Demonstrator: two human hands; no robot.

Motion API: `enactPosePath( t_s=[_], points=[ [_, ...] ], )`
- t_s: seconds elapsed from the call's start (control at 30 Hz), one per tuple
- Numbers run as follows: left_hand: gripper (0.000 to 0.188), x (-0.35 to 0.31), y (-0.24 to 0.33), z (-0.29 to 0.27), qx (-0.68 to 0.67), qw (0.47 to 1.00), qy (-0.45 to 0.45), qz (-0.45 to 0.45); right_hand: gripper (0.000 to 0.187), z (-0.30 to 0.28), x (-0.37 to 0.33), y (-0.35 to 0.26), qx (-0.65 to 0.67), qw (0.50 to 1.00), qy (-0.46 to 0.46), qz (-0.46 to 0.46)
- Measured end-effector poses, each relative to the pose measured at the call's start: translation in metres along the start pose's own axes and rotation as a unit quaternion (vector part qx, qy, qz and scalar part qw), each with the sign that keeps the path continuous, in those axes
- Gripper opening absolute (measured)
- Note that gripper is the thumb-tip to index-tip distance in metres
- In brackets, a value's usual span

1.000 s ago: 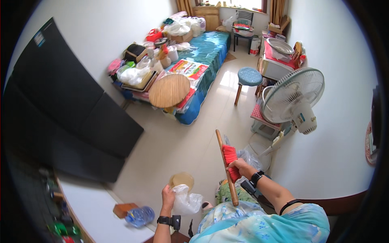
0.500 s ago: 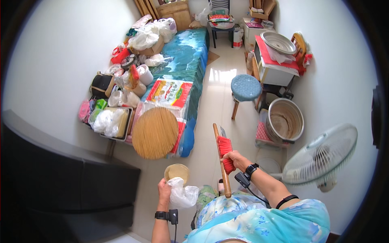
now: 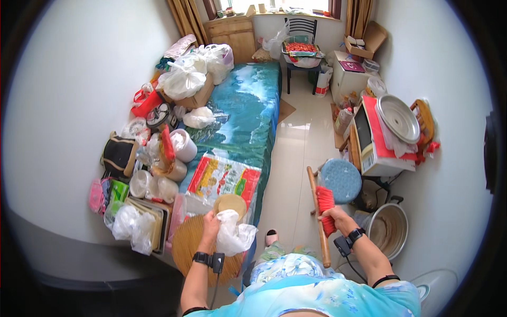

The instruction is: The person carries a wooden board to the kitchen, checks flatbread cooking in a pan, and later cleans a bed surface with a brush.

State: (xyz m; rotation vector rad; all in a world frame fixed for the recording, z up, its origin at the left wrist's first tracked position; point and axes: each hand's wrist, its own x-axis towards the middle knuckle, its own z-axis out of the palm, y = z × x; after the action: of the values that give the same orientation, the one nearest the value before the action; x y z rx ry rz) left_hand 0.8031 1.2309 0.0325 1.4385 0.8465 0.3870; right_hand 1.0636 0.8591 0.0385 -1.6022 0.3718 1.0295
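My left hand (image 3: 209,227) is closed on a round, flat, tan disc (image 3: 231,204) and a crumpled white plastic bag (image 3: 232,239), held over the near end of the bed. What the disc is made of I cannot tell. Beneath that forearm lies a round slatted mat (image 3: 185,244), partly covered by my arm and the bag. Away to the right, my right hand (image 3: 336,215) grips a brush with red bristles (image 3: 326,199) together with a wooden rolling pin (image 3: 324,249). Both tools point forward, close to a blue padded stool (image 3: 341,180).
Bags and containers crowd the left side of the bed (image 3: 248,105), with a printed plastic sack (image 3: 224,177) nearer me. On the right stand a large metal pot (image 3: 390,228) and a box topped by a metal basin (image 3: 398,117). A chair (image 3: 301,29) stands beneath the window.
I have moved forward: the bed, stool and pot are nearer, and the fan has almost left the view. My left hand has come over the mat. Both hands keep their holds.
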Motion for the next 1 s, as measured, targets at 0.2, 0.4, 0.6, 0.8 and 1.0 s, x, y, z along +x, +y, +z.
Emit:
enactPosePath(
  t_s=[0.2,0.4,0.6,0.8,1.0],
  points=[
    [0.014,0.201,0.034,0.047,0.011,0.997,-0.036,0.061,0.027,-0.028,0.059,-0.095,0.037,0.998,0.042,-0.012],
    [0.022,0.342,0.114,0.125,-0.026,0.999,-0.034,0.009,0.029,-0.054,0.160,-0.194,0.044,0.997,0.048,0.038],
    [0.020,0.486,0.162,0.167,0.020,0.999,0.013,0.038,0.028,-0.074,0.263,-0.300,0.032,0.999,0.003,0.032],
    [0.016,0.618,0.217,0.199,-0.007,0.998,0.056,0.023,0.028,-0.067,0.320,-0.425,-0.005,0.999,0.032,0.041],
    [0.016,0.772,0.275,0.210,-0.052,0.992,0.101,0.048,0.033,-0.067,0.398,-0.512,0.014,0.999,0.035,0.024]
  ],
)
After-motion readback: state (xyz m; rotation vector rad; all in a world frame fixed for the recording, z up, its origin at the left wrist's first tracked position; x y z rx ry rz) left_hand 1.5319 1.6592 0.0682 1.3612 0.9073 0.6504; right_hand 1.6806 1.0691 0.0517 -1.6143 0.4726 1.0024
